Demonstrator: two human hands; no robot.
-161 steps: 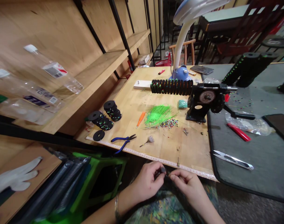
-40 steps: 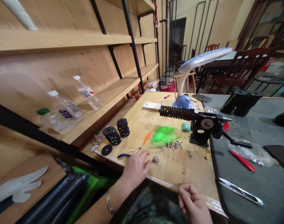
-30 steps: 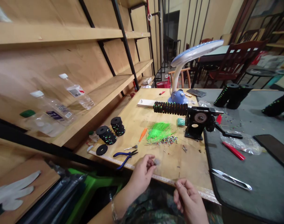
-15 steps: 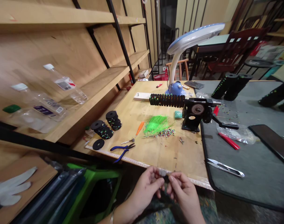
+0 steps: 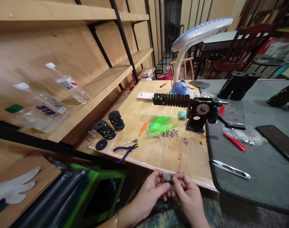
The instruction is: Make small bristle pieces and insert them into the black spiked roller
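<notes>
While hands (image 5: 151, 193) obscure bristles (image 5: 167, 176), apparently, pliers (image 5: 126, 151) beyond

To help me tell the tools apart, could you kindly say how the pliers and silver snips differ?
The pliers have blue handles and dark jaws; the silver snips look metallic throughout. The pliers lie on the wooden table, the silver snips on the grey mat. Both lie apart from the left hand and right hand.

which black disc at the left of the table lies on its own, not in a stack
The single black disc to the left of the blue-handled pliers; it lies flat alone, while the others are piled in two stacks behind it.
</notes>
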